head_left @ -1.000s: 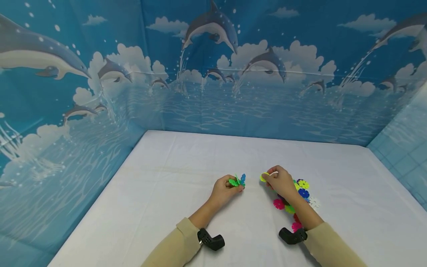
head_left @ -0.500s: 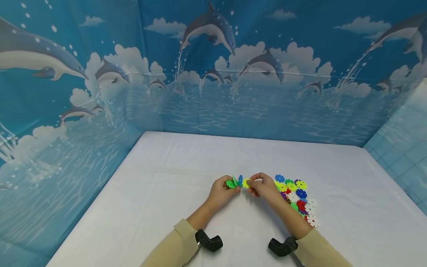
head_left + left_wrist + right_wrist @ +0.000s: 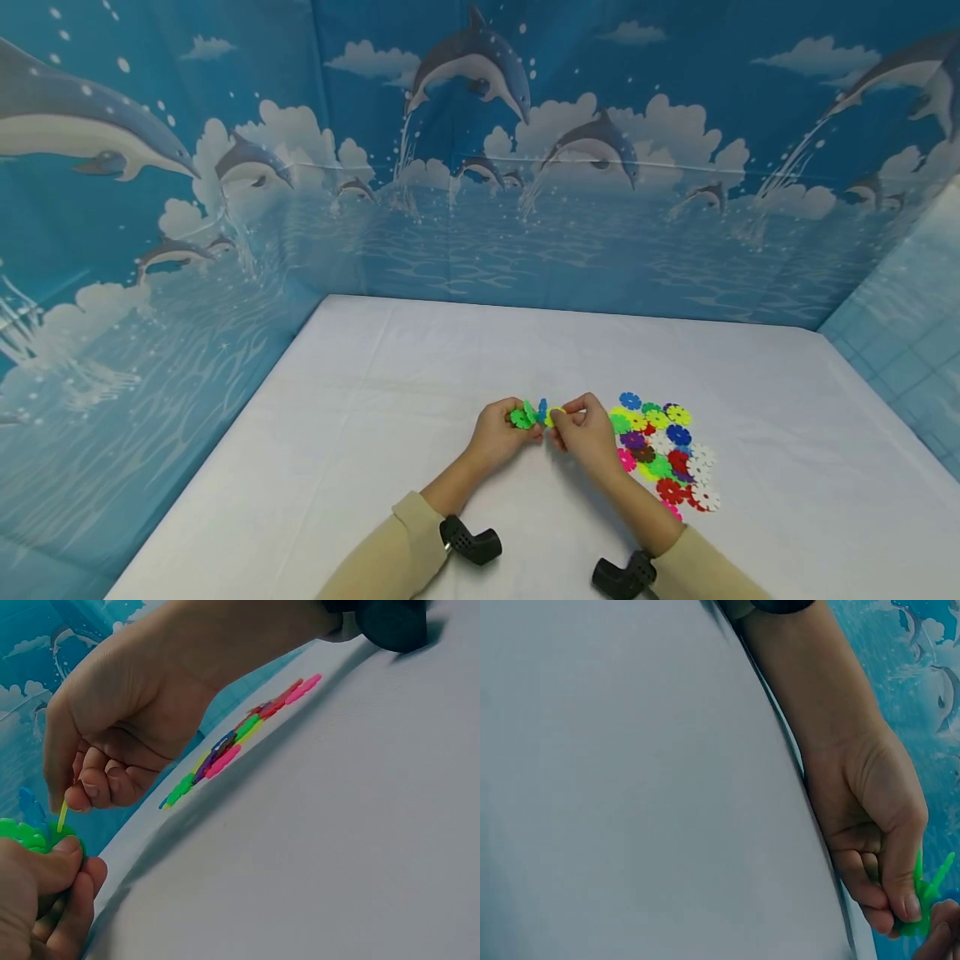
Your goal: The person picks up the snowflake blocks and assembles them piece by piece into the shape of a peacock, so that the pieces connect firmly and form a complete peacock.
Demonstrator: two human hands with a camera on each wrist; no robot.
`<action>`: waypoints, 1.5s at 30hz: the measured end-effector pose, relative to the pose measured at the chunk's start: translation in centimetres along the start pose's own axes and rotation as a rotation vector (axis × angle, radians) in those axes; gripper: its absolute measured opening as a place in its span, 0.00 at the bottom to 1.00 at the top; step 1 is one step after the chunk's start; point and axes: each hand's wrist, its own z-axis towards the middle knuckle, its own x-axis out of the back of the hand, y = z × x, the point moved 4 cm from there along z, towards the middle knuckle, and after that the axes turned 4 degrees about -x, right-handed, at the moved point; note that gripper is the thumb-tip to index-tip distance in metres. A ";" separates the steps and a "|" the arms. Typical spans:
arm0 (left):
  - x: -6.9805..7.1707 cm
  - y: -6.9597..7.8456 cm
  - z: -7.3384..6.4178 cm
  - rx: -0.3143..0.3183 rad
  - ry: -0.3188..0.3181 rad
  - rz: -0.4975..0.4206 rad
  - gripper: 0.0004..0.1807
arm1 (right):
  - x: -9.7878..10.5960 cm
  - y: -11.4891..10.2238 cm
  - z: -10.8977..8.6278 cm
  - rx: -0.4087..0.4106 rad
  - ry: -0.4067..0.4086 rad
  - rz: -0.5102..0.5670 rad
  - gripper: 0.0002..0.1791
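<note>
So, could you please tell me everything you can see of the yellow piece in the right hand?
The yellow piece is bright, thin and flat, and looks like plastic. The left wrist view shows it nearly edge-on, a narrow, slightly tilted strip. The right hand pinches it above the white table, and the fingers hide part of its outline. Its free end is at the green and blue pieces held by the left hand; whether it is slotted in cannot be told.

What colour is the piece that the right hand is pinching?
Yellow; the piece in the right hand shows best, edge-on, in the left wrist view.
</note>
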 end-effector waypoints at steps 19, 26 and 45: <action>0.0 -0.8 0.6 -0.031 0.015 0.138 0.09 | -0.2 0.1 -0.1 -0.019 0.008 -0.026 0.09; -0.1 -0.8 0.3 0.007 0.016 0.119 0.08 | 0.5 0.3 0.8 -0.047 -0.086 -0.042 0.10; -0.2 0.8 -0.2 0.094 0.014 -0.011 0.13 | 8.7 1.0 5.1 -0.027 -0.071 -0.415 0.18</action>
